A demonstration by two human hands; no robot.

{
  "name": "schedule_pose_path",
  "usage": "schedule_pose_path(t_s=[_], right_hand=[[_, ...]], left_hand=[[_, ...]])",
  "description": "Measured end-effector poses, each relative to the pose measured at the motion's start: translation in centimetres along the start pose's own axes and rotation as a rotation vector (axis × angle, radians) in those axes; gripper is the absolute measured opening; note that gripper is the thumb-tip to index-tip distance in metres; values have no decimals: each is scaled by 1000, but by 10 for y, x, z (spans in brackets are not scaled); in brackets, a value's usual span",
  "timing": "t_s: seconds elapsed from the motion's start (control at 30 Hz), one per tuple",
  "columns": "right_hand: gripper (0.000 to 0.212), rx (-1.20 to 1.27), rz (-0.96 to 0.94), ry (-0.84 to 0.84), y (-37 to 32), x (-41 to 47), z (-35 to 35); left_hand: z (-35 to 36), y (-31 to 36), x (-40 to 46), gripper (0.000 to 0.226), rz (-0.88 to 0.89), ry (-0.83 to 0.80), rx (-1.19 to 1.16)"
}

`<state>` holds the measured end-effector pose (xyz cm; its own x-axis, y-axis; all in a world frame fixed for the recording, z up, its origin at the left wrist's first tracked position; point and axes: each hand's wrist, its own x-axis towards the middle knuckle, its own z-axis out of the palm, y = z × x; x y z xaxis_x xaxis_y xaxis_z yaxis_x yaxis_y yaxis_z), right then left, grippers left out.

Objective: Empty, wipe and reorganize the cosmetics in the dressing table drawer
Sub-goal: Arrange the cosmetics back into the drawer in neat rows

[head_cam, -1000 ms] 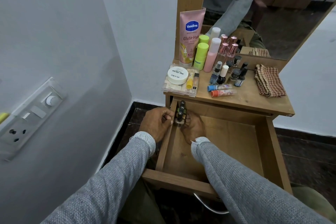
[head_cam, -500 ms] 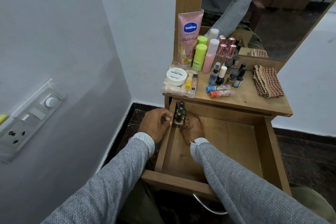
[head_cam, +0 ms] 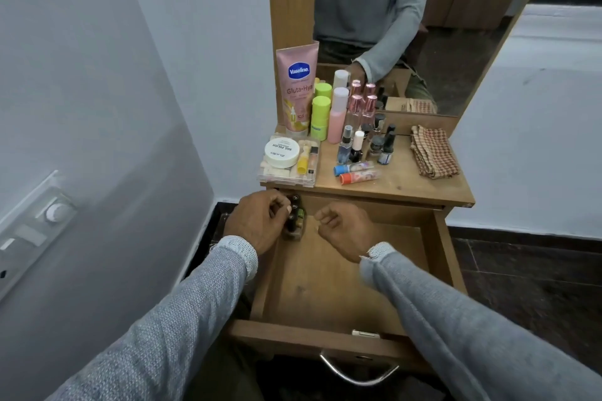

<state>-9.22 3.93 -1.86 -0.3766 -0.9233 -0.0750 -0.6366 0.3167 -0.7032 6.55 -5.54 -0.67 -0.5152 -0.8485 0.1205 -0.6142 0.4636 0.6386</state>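
Observation:
The wooden drawer is pulled open below the dressing table top. In its back left corner stands a small clear holder of dark little bottles. My left hand reaches over the drawer's left wall and its fingers curl on that holder. My right hand hovers inside the drawer just right of the holder, fingers curled in, holding nothing. The rest of the drawer floor is bare wood, apart from a small white thing at the front wall.
On the table top stand a pink Vaseline tube, green and pink bottles, several small bottles, two lip balm tubes, a clear box with a white jar, and a folded checked cloth. A wall with a switch panel is close on the left.
My right hand has let go of the bottle holder and drawn back to the right. My left hand has shifted over the drawer wall onto the holder.

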Motion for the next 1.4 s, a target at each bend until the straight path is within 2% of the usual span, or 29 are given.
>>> schedule_pose_path(t_s=[0.1, 0.23, 0.47, 0.63, 0.83, 1.0, 1.4], right_hand=[[7, -6, -93, 40, -4, 2, -40], [7, -17, -173, 171, -5, 13, -92], [2, -26, -166, 436, 2, 38, -151], [5, -134, -195, 402, 6, 55, -156], [21, -360, -307, 256, -11, 71, -146], [28, -534, -293, 169, -26, 83, -135], [19, -487, -264, 224, -20, 87, -123]], left_hand=[[-4, 17, 7, 7, 56, 25, 16], [-8, 41, 20, 9, 115, 74, -11], [-14, 80, 51, 11, 228, 152, -17], [-11, 97, 68, 9, 249, 167, -7], [-7, 96, 72, 10, 246, 164, -16], [-9, 82, 67, 11, 198, 152, -17], [-13, 67, 61, 8, 180, 131, -55]])
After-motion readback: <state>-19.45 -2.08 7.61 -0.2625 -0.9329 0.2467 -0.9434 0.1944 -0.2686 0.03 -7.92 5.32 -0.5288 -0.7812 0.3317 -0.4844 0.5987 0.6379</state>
